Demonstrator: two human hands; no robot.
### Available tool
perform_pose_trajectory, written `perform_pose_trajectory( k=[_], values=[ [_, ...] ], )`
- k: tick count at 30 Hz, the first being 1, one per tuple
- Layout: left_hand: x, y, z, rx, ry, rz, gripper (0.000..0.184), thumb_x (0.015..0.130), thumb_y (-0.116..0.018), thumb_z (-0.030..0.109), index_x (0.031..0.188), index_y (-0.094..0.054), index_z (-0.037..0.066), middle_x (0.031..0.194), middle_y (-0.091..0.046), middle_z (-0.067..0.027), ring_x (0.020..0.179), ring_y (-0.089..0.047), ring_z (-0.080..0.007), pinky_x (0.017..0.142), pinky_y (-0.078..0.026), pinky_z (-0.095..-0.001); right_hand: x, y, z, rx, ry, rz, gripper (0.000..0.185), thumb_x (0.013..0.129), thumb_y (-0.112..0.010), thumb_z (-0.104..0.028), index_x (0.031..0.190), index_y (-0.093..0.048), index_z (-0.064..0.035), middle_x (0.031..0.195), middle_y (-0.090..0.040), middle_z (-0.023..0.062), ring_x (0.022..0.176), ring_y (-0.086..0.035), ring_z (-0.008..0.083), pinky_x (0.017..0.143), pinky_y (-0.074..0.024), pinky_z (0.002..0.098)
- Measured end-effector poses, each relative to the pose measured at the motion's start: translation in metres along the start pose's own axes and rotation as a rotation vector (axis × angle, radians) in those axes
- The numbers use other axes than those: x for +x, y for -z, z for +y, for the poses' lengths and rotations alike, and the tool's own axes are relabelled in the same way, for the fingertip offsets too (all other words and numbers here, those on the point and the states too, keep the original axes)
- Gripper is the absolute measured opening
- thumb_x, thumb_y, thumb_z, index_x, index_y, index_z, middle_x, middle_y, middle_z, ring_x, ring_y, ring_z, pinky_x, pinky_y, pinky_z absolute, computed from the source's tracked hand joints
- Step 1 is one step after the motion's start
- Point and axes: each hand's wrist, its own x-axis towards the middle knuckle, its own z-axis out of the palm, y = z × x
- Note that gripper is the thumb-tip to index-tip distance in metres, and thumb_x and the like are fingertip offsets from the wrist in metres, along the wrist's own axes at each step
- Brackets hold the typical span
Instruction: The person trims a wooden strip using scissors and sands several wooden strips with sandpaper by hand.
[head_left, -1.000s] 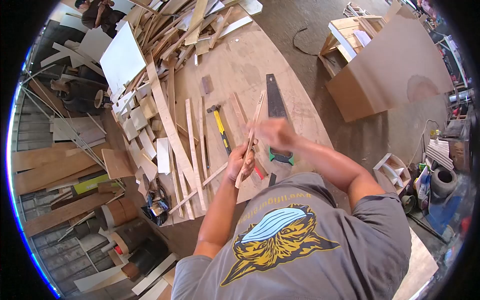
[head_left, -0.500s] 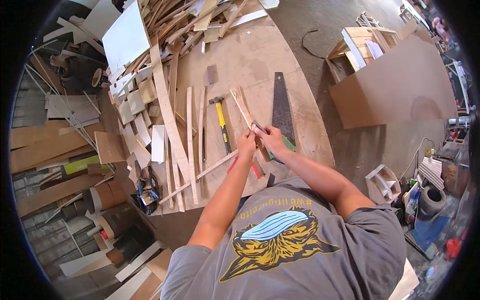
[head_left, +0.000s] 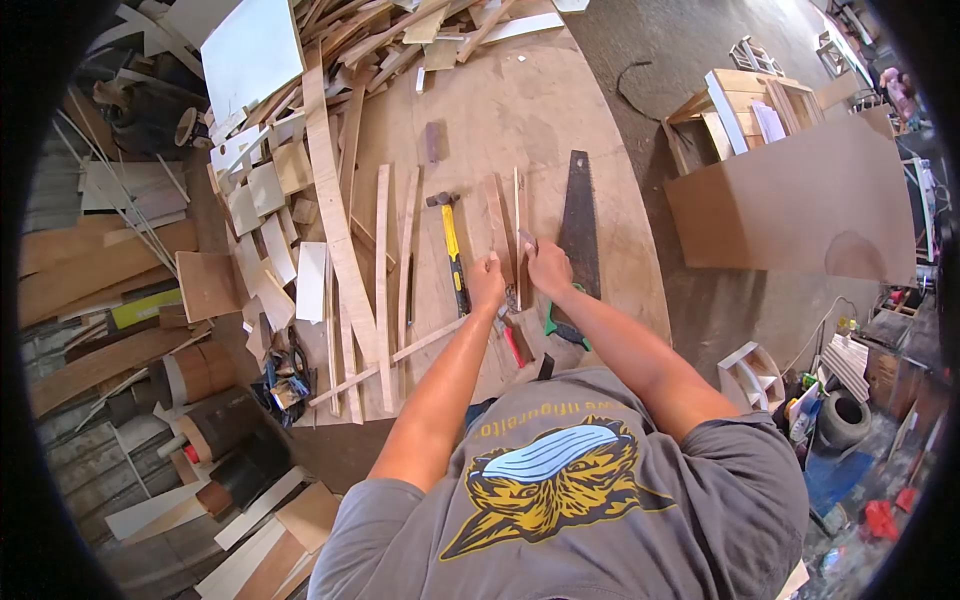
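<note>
On the plywood tabletop, my left hand (head_left: 487, 283) is closed in a fist beside a brown wooden strip (head_left: 494, 205); what it grips is hidden. My right hand (head_left: 550, 268) pinches a small dark grey piece (head_left: 527, 238), whose kind I cannot make out, against a thin pale wooden strip (head_left: 517, 195). To the left lies a hammer (head_left: 449, 240) with a yellow and black handle. A hand saw (head_left: 579, 215) with a green handle lies to the right, partly behind my right forearm. Below my hands is a red-handled tool (head_left: 513, 346), its other end partly covered.
Long wooden strips (head_left: 384, 280) and a heap of offcuts (head_left: 265, 190) cover the table's left side. A small purplish block (head_left: 432, 142) lies farther back. Pliers or similar tools (head_left: 286, 385) sit at the near left corner. A brown panel (head_left: 790, 205) stands beyond the right edge.
My hands have moved apart; before, they met over a pale strip lying aslant. My right hand has shifted right, and the pale strip now shows as a narrow upright line.
</note>
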Motion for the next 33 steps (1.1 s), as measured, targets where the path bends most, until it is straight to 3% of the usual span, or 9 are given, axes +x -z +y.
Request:
perform_pose_trajectory(
  k=[4,8,11,17,20,23,26,30,33],
  values=[
    [0.011,-0.005,0.002,0.018,0.064,-0.139,0.045,0.102,-0.052,0.038,0.112,-0.069,-0.002,0.101,-0.071,-0.0244,0.095,-0.068,-0.0379,0.085,-0.050,-0.0444,0.005,-0.025,-0.003,0.002,0.082,0.004,0.028,0.098,-0.056,-0.029,0.105,-0.061,-0.0020,0.103,-0.067,0.0251,0.100,-0.064,0.0474,0.085,-0.0494,0.0548],
    [0.031,-0.024,-0.022,-0.062,-0.062,-0.113,0.050,0.102,-0.051,0.042,0.129,-0.064,0.002,0.125,-0.062,-0.0274,0.119,-0.057,-0.0404,0.102,-0.044,-0.0450,0.015,-0.029,-0.017,0.041,0.073,0.095,0.026,0.098,-0.057,-0.027,0.104,-0.063,-0.0020,0.101,-0.068,0.0249,0.098,-0.064,0.0464,0.084,-0.0494,0.0537],
    [0.033,-0.016,0.029,0.023,-0.041,-0.082,0.050,0.102,-0.052,0.042,0.129,-0.064,0.003,0.122,-0.063,-0.0279,0.118,-0.058,-0.0414,0.101,-0.044,-0.0452,0.042,-0.024,-0.017,0.036,0.085,0.104,0.025,0.097,-0.057,-0.026,0.104,-0.064,-0.0022,0.099,-0.068,0.0248,0.097,-0.065,0.0455,0.083,-0.0496,0.0526],
    [0.090,-0.027,0.066,-0.303,-0.150,-0.164,0.054,0.099,-0.057,0.045,0.126,-0.065,0.000,0.121,-0.064,-0.0279,0.106,-0.064,-0.0399,0.097,-0.048,-0.0440,0.099,0.005,-0.046,0.136,0.129,0.200,0.026,0.097,-0.057,-0.023,0.107,-0.067,-0.0016,0.101,-0.069,0.0243,0.097,-0.066,0.0431,0.083,-0.0496,0.0506],
    [0.083,-0.020,0.070,-0.175,-0.210,-0.011,0.051,0.097,-0.062,0.042,0.120,-0.067,-0.004,0.115,-0.066,-0.0256,0.100,-0.067,-0.0369,0.093,-0.050,-0.0427,0.088,0.011,-0.063,0.138,0.150,0.194,0.025,0.096,-0.058,-0.024,0.104,-0.066,-0.0008,0.098,-0.069,0.0241,0.094,-0.066,0.0429,0.081,-0.0496,0.0503],
    [0.053,0.010,0.053,-0.261,-0.167,-0.036,0.043,0.097,-0.065,0.033,0.114,-0.068,-0.006,0.109,-0.068,-0.0234,0.096,-0.067,-0.0347,0.090,-0.051,-0.0413,0.053,-0.005,-0.069,0.141,0.168,0.050,0.026,0.096,-0.059,-0.026,0.099,-0.065,-0.0005,0.095,-0.069,0.0238,0.089,-0.067,0.0427,0.078,-0.0496,0.0501],
    [0.007,0.054,0.019,-0.207,-0.227,0.080,0.036,0.096,-0.067,0.028,0.116,-0.068,-0.002,0.106,-0.071,-0.0165,0.095,-0.067,-0.0252,0.086,-0.052,-0.0381,0.014,-0.038,-0.063,0.063,0.244,-0.097,0.027,0.096,-0.060,-0.028,0.095,-0.064,-0.0007,0.092,-0.069,0.0235,0.087,-0.067,0.0425,0.076,-0.0497,0.0502],
    [-0.054,0.120,-0.036,-0.057,-0.283,0.260,0.026,0.090,-0.071,0.020,0.106,-0.070,0.001,0.102,-0.068,-0.0165,0.098,-0.063,-0.0325,0.091,-0.049,-0.0418,-0.047,-0.078,-0.072,-0.059,0.371,-0.274,0.028,0.096,-0.060,-0.028,0.094,-0.064,-0.0008,0.093,-0.068,0.0228,0.086,-0.066,0.0423,0.077,-0.0506,0.0503],
    [-0.094,0.169,-0.086,0.235,-0.397,0.437,0.024,0.086,-0.074,0.019,0.104,-0.067,0.004,0.108,-0.065,-0.0153,0.106,-0.059,-0.0348,0.095,-0.045,-0.0467,-0.078,-0.106,-0.079,-0.136,0.524,-0.370,0.027,0.095,-0.059,-0.028,0.097,-0.066,-0.0019,0.099,-0.068,0.0214,0.090,-0.066,0.0421,0.081,-0.0513,0.0503]
  ],
)
